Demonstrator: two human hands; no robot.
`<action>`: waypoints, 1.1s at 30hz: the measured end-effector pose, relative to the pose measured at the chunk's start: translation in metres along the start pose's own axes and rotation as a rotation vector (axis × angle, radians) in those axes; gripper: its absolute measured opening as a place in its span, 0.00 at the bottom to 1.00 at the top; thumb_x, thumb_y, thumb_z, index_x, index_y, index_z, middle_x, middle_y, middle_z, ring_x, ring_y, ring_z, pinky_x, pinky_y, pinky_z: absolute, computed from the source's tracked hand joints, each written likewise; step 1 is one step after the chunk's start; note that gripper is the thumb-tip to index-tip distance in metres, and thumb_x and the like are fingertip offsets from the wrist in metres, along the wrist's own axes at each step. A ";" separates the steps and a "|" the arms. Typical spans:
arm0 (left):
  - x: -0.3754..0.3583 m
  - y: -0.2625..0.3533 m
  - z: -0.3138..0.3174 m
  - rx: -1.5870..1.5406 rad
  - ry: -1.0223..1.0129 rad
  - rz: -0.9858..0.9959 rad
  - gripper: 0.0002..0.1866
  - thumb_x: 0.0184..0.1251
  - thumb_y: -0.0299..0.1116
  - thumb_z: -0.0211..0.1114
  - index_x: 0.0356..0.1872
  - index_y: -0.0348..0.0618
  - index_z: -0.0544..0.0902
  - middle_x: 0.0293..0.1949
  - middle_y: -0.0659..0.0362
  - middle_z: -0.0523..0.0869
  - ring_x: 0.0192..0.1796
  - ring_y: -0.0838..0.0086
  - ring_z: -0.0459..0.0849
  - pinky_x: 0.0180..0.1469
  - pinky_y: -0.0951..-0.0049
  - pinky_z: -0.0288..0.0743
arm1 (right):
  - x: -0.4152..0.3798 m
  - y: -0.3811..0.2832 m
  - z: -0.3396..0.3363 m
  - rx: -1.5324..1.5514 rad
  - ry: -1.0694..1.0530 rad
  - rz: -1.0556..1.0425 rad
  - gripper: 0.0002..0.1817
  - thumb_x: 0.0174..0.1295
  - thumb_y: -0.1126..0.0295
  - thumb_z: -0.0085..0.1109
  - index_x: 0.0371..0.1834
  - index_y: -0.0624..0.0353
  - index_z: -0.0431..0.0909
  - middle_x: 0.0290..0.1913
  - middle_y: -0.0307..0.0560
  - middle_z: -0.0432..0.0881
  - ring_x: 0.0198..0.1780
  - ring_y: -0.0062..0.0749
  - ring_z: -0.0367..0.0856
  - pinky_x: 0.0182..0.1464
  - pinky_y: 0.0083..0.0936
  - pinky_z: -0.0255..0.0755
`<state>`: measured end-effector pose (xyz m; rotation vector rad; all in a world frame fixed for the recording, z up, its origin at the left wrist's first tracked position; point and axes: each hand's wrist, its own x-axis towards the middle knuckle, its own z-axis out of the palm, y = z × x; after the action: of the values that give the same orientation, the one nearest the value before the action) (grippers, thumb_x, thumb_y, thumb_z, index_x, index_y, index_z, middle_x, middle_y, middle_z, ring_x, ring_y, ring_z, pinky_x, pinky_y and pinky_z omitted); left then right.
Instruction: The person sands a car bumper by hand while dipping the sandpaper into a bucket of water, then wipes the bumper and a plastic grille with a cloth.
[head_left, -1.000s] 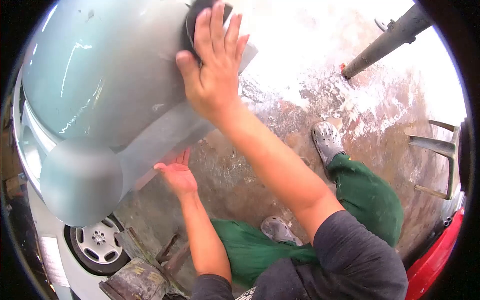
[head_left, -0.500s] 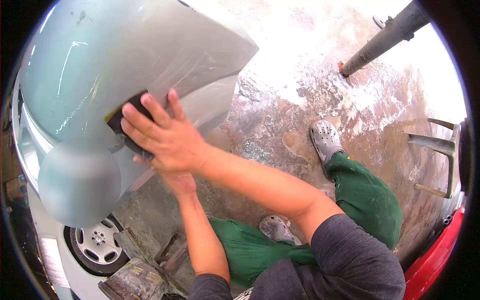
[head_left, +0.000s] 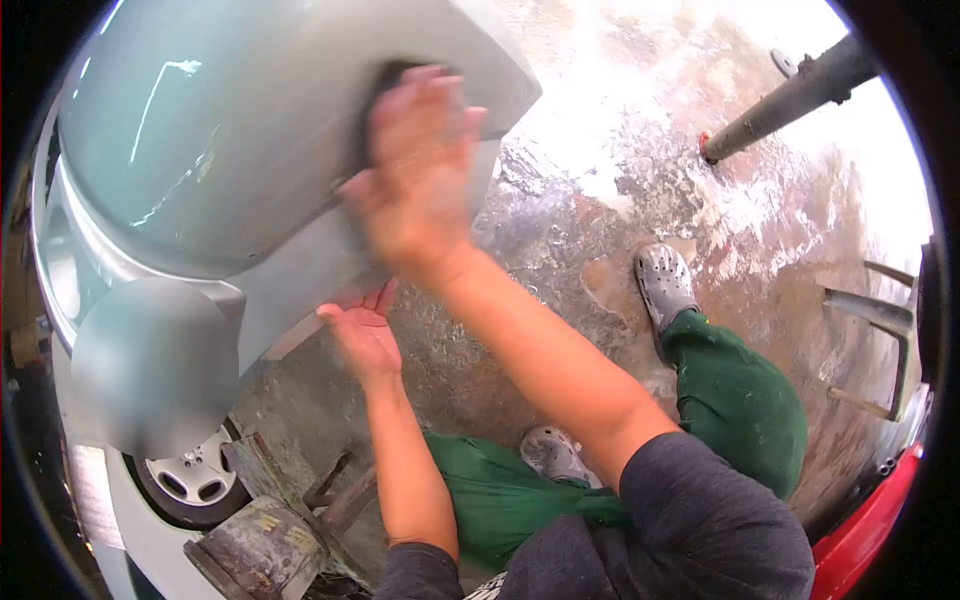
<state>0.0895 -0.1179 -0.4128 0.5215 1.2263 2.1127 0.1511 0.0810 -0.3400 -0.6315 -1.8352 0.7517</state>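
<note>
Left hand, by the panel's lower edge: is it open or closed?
Open: the left hand shows its palm, thumb out to one side and fingers extended by the panel.

Open floor (head_left: pixel 560 240) runs from centre to upper right, wide enough for a hand — though a dark pole (head_left: pixel 790 100) slants across it. The car panel (head_left: pixel 260 130) blocks the upper left; a bucket (head_left: pixel 262 545), the lower left.

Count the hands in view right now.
2. The right hand, blurred, is over the dark pad at the car panel; the left hand is palm up near the panel's lower edge. No other hand shows.
</note>
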 end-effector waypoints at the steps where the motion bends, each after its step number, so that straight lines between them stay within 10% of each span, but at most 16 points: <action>1: 0.001 0.003 0.003 0.006 -0.016 -0.004 0.33 0.80 0.55 0.51 0.76 0.46 0.60 0.73 0.55 0.67 0.72 0.65 0.69 0.73 0.59 0.67 | 0.000 0.014 -0.003 0.086 0.122 0.176 0.41 0.70 0.57 0.50 0.83 0.59 0.48 0.85 0.57 0.39 0.85 0.59 0.29 0.80 0.60 0.20; 8: -0.004 0.008 0.050 0.195 0.254 0.032 0.38 0.78 0.64 0.44 0.74 0.42 0.62 0.73 0.52 0.69 0.74 0.63 0.69 0.75 0.49 0.62 | -0.057 -0.051 0.025 -0.031 -0.152 -0.362 0.46 0.64 0.55 0.57 0.82 0.60 0.48 0.84 0.63 0.42 0.84 0.59 0.37 0.78 0.66 0.25; 14: 0.000 0.010 0.028 0.195 0.141 -0.016 0.47 0.72 0.69 0.50 0.76 0.40 0.58 0.70 0.49 0.72 0.68 0.59 0.75 0.75 0.50 0.64 | -0.036 0.026 0.016 0.224 0.237 0.465 0.44 0.67 0.56 0.56 0.81 0.66 0.49 0.84 0.64 0.42 0.85 0.56 0.36 0.80 0.60 0.26; 22: -0.003 -0.001 0.027 0.094 0.226 -0.022 0.40 0.77 0.64 0.46 0.77 0.43 0.60 0.74 0.55 0.69 0.76 0.64 0.66 0.76 0.59 0.64 | -0.064 -0.027 0.022 0.079 -0.281 -0.329 0.42 0.64 0.54 0.60 0.80 0.57 0.58 0.83 0.56 0.51 0.85 0.47 0.43 0.82 0.56 0.28; 23: -0.002 -0.001 0.019 0.081 0.230 0.021 0.31 0.79 0.56 0.53 0.69 0.40 0.70 0.64 0.57 0.80 0.67 0.66 0.78 0.72 0.61 0.69 | -0.064 -0.001 0.014 0.044 -0.284 -0.389 0.43 0.63 0.54 0.61 0.80 0.57 0.58 0.83 0.56 0.52 0.85 0.47 0.44 0.82 0.57 0.29; 29: 0.001 -0.003 0.024 0.159 0.183 -0.012 0.33 0.78 0.58 0.54 0.65 0.37 0.73 0.62 0.53 0.81 0.59 0.68 0.83 0.64 0.63 0.77 | -0.065 0.010 0.005 -0.015 -0.290 -0.447 0.42 0.62 0.53 0.61 0.77 0.63 0.62 0.80 0.59 0.59 0.83 0.50 0.50 0.81 0.59 0.32; 33: 0.013 -0.030 0.009 -0.398 0.275 -0.132 0.34 0.78 0.60 0.53 0.63 0.34 0.75 0.59 0.51 0.83 0.58 0.66 0.84 0.60 0.63 0.80 | -0.026 -0.069 -0.003 0.391 -0.330 -0.545 0.39 0.63 0.58 0.59 0.76 0.67 0.62 0.79 0.60 0.60 0.81 0.62 0.52 0.80 0.58 0.34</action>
<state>0.0958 -0.0922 -0.4343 -0.0260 0.9105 2.2849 0.1573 0.0165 -0.3041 0.2578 -1.9507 0.8371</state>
